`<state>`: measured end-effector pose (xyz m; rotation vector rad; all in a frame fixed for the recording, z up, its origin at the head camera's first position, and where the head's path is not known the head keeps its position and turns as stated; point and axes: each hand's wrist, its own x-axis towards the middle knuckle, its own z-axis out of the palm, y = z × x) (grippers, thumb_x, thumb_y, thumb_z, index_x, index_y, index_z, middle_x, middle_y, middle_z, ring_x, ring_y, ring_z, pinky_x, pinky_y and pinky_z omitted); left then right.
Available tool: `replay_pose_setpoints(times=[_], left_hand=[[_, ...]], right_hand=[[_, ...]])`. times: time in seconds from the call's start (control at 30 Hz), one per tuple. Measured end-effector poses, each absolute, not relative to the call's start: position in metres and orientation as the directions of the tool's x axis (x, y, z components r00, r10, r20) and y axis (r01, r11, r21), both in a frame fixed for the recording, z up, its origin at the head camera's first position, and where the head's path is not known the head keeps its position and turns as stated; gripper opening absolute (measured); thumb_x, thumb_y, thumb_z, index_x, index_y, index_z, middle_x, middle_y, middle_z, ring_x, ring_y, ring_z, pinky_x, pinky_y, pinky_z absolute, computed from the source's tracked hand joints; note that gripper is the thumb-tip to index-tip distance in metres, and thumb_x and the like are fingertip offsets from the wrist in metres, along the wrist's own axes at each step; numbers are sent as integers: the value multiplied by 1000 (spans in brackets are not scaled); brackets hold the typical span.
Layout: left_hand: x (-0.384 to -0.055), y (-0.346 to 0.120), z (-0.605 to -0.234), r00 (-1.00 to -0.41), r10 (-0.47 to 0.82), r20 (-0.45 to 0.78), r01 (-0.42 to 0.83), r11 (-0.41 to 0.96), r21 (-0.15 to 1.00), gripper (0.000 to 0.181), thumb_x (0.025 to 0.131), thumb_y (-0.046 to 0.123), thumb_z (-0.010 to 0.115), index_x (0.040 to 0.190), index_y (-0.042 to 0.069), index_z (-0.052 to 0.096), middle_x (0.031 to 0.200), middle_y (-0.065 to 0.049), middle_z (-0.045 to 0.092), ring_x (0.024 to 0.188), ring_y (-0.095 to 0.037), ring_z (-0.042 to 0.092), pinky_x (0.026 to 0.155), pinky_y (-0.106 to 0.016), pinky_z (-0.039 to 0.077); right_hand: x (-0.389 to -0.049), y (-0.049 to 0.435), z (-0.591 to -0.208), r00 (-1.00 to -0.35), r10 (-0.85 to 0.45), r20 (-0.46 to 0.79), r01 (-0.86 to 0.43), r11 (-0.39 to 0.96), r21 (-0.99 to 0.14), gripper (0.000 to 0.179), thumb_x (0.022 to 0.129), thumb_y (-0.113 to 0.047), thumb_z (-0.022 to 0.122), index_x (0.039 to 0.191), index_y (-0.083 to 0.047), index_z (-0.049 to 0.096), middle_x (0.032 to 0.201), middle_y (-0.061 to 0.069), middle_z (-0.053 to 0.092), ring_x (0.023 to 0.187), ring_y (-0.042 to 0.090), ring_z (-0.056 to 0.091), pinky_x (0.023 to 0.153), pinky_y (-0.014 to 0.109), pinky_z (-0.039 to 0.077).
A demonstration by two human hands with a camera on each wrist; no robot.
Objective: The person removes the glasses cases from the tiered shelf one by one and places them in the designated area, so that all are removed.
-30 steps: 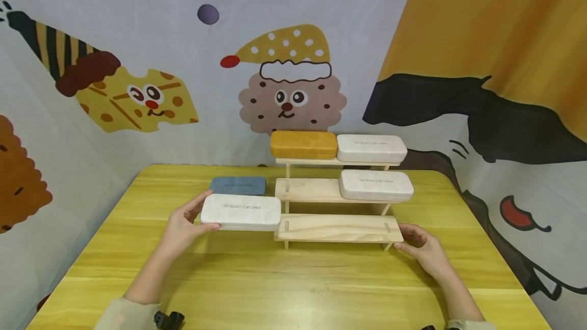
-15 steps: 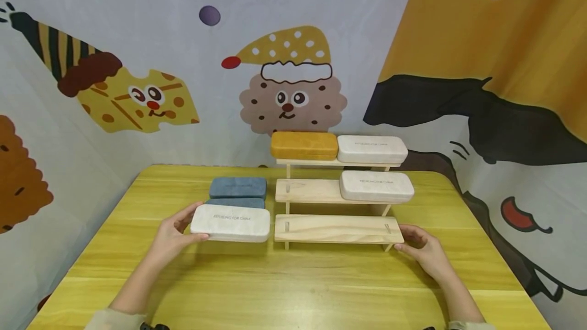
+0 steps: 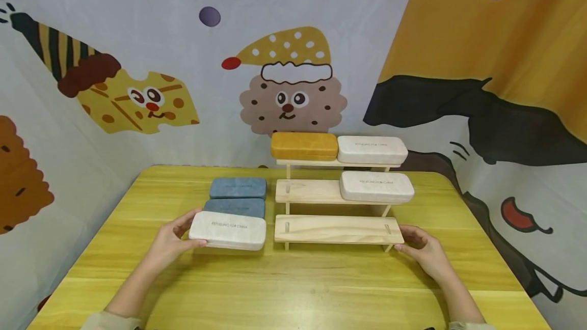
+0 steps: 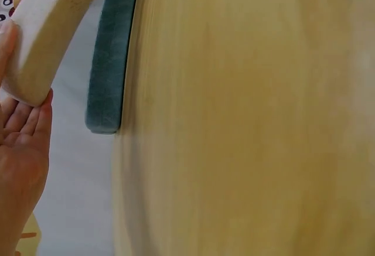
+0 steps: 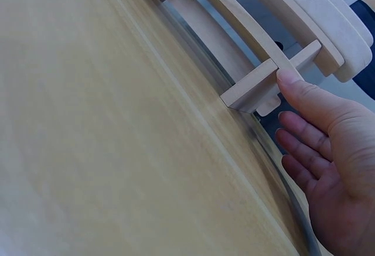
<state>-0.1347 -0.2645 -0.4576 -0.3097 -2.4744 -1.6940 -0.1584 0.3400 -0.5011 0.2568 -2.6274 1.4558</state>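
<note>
My left hand point(image 3: 167, 241) grips a white glasses case point(image 3: 228, 230) by its left end, thumb in front and fingers behind. The case is tilted, close in front of two blue glasses cases point(image 3: 235, 208) on the table. In the left wrist view, the white case point(image 4: 50, 33) is raised beside a blue case point(image 4: 111, 57). My right hand point(image 3: 426, 253) holds the right end of the lowest tier of a three-tier wooden display rack point(image 3: 337, 229). In the right wrist view, its thumb point(image 5: 310, 98) presses on the tier's end; the index finger is hidden.
On the rack's top tier stand a yellow glasses case point(image 3: 304, 146) and a white one point(image 3: 372, 149). Another white case point(image 3: 376, 186) lies on the middle tier's right half. A cartoon-printed cloth point(image 3: 183, 45) hangs behind the wooden table point(image 3: 293, 289).
My left hand has brought the white case from the rack's lower left end leftward and toward me, uncovering the front blue case. The right hand stays at the rack.
</note>
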Motion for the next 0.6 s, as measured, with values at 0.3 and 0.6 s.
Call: replay_pose_setpoints(times=[0.3, 0.6], left_hand=[[-136, -268, -466, -979, 98, 180, 204, 354, 913, 80, 72, 7, 84, 139, -7, 43, 129, -25, 53, 108, 4, 51, 87, -10, 41], [-136, -268, -471, -984, 98, 146, 172, 377, 910, 82, 70, 11, 86, 140, -4, 45, 133, -22, 52, 111, 2, 49, 88, -10, 40]], right_hand=[[-157, 340, -499, -979, -84, 186, -202, 529, -824, 49, 83, -18, 77, 124, 2, 58, 115, 18, 62, 97, 1, 57, 80, 16, 46], [-158, 340, -500, -978, -84, 190, -205, 529, -823, 48, 83, -17, 77, 124, 2, 59, 116, 17, 62, 97, 0, 57, 81, 16, 46]])
